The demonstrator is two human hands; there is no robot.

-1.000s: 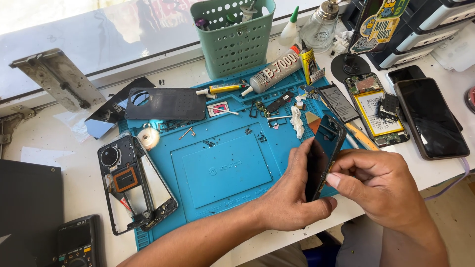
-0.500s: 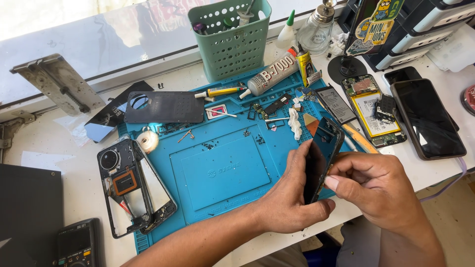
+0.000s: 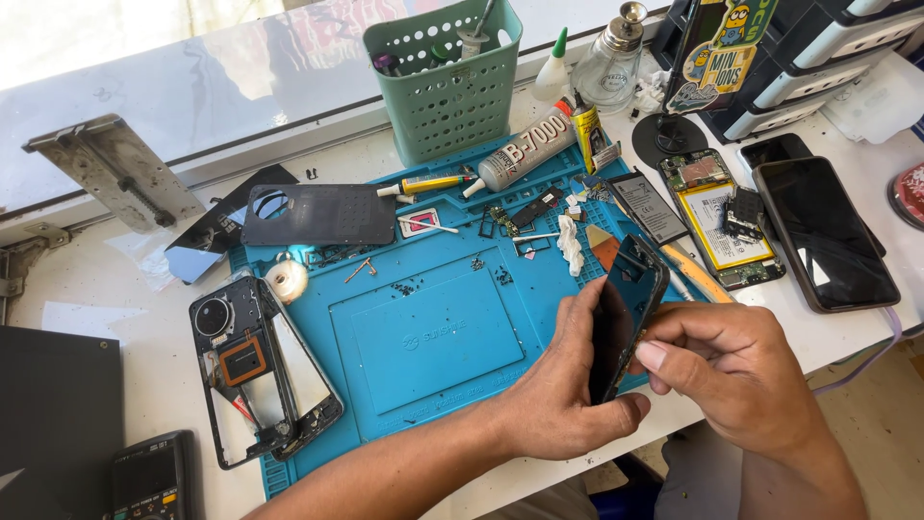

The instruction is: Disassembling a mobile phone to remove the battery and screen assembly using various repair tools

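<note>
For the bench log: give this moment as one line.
left hand: holds dark phone body on edge | right hand: fingertips at its side | under: blue repair mat | left of mat: opened phone frame

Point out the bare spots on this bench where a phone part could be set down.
The blue mat is barest in its central recessed panel, between the stripped phone frame and the left hand. White bench is bare between that frame and the metal clamp. The mat's top edge, below the green basket, is crowded with glue tubes and small parts.

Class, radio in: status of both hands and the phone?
Left hand grips dark phone frame on edge. Right hand pinches its side. Blue mat beneath, nothing blocking.
</note>
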